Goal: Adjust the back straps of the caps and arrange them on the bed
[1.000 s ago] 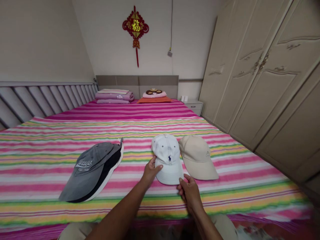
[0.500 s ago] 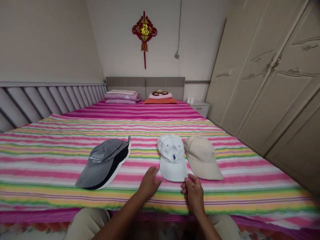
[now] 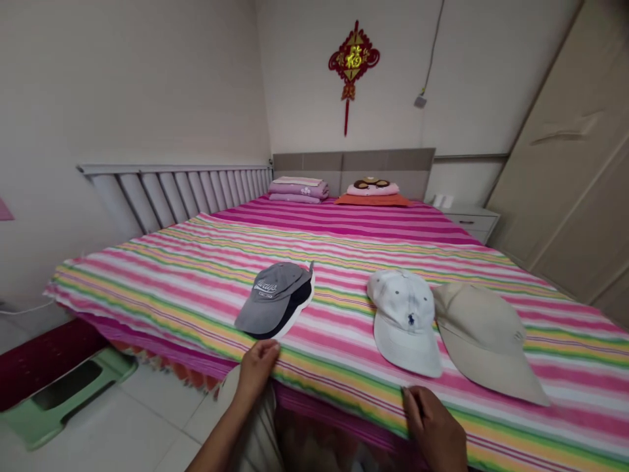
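Note:
A grey cap point(image 3: 275, 288) with white lettering lies over a dark cap point(image 3: 293, 309) and a white cap point(image 3: 307, 301), nested together on the bed. My left hand point(image 3: 256, 370) is at the front of this stack, fingers loosely bent close to the brims; whether it touches them I cannot make out. To the right sits a white cap with a small dark logo point(image 3: 405, 321). Its crown meets a beige cap point(image 3: 484, 334) beside it. Below the white brim, apart from it, is my right hand point(image 3: 436, 426), fingers loosely curled and holding nothing visible.
The caps lie on a striped bedspread point(image 3: 339, 354) near the bed's front edge. Folded bedding point(image 3: 299, 189) and a pillow stack point(image 3: 372, 190) are by the headboard. A green stool point(image 3: 37, 419) stands on the floor at left; a nightstand point(image 3: 474, 219) is at the far right.
The view has turned left, bringing the floor and stool into sight. My left hand has moved from beside the white logo cap to the grey stack. My right hand has left the white cap's brim.

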The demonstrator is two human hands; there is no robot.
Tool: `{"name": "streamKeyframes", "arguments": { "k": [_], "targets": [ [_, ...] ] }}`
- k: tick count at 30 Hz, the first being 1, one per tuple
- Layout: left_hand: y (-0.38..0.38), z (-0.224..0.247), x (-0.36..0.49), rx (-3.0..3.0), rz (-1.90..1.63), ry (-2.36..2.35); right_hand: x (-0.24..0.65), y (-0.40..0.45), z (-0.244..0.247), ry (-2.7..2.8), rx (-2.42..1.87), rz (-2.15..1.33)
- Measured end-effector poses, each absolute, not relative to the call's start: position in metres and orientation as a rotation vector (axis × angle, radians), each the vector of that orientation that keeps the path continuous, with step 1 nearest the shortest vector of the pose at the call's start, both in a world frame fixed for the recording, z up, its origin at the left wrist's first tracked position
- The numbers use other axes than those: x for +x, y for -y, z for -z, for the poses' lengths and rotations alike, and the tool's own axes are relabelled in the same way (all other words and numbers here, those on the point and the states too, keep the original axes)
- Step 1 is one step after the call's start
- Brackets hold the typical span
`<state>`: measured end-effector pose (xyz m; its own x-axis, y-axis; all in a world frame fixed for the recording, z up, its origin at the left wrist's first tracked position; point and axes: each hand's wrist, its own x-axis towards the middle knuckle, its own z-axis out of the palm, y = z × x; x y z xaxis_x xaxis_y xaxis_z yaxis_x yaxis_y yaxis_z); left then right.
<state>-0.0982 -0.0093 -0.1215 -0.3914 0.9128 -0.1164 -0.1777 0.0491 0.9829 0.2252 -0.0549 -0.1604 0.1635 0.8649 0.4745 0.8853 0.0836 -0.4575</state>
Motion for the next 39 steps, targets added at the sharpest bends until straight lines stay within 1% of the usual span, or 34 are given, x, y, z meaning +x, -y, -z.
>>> {"name": "streamKeyframes", "arguments": {
  "k": [3, 5, 7, 12, 17, 23, 32, 39],
  "targets": [
    [0.013, 0.116, -0.117, 0.463, -1.592, -1.339, 0.221, 0.059, 0.156, 1.652, -1.852, -0.028],
    [0.011, 0.110, -0.127, 0.301, -1.637, -1.279, 0.219, 0.061, 0.151, 1.627, -1.910, -0.159],
    [0.006, 0.104, -0.134, 0.258, -1.663, -1.254, 0.216, 0.063, 0.148, 1.607, -1.930, -0.291],
    [-0.013, 0.092, -0.143, 0.172, -1.699, -1.241, 0.205, 0.069, 0.149, 1.627, -1.749, -0.476],
    [-0.020, 0.095, -0.144, 0.026, -1.759, -1.274, 0.189, 0.074, 0.151, 1.677, -1.587, -0.543],
    [-0.019, 0.094, -0.146, -0.023, -1.677, -1.252, 0.184, 0.076, 0.159, 1.727, -1.484, -0.553],
    [-0.023, 0.088, -0.148, 0.027, -1.725, -1.313, 0.182, 0.080, 0.178, 1.775, -1.502, -0.583],
    [-0.020, 0.088, -0.151, 0.016, -1.690, -1.332, 0.182, 0.080, 0.179, 1.747, -1.505, -0.686]
  ]
}}
